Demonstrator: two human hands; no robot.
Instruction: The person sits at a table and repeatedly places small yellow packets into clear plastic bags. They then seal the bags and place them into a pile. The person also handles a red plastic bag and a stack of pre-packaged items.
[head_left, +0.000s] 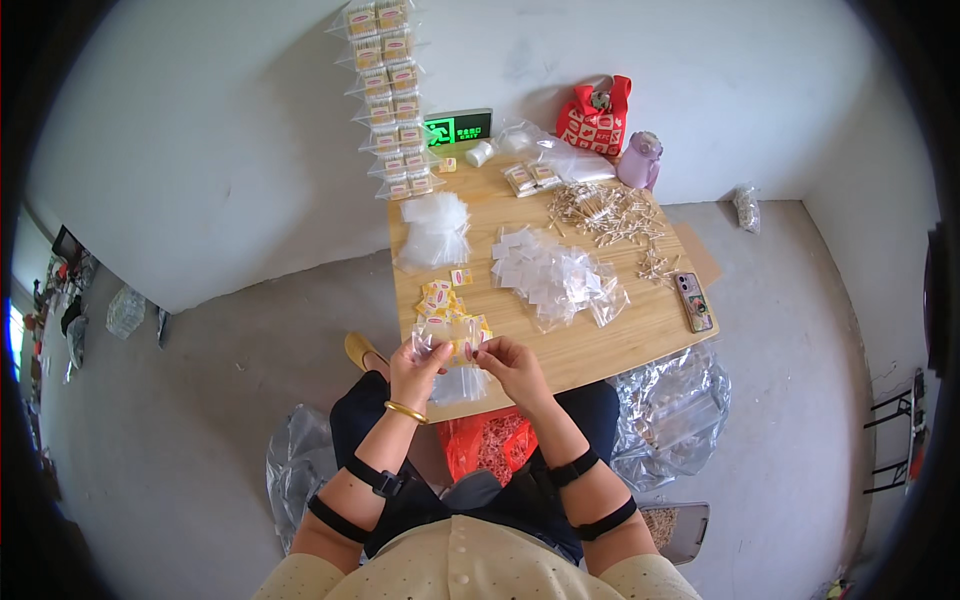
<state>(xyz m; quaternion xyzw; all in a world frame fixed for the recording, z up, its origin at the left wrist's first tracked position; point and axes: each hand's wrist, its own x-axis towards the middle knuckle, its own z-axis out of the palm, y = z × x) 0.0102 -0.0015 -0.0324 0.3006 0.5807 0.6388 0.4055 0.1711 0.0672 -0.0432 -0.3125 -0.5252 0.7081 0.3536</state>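
Note:
Both hands meet at the table's near edge around a small clear plastic bag (447,329). My left hand (413,372), with a gold bangle at its wrist, pinches the bag's left side. At its right side, the fingertips of my right hand (513,367) are pinched together. Yellow and white shows at the bag, but I cannot tell whether a card is inside it or behind it. Just beyond the hands lies a pile of small yellow-and-white cards (438,297). More flat clear bags (460,384) lie below the fingers at the table edge.
On the wooden table (480,215) lie clear bags (435,228), white-backed packets (545,272), loose cotton swabs (605,210) and a phone (693,302). Stacked swab packs (385,100), a green exit sign (458,127), a red bag (595,118) and a purple jug (640,160) stand behind.

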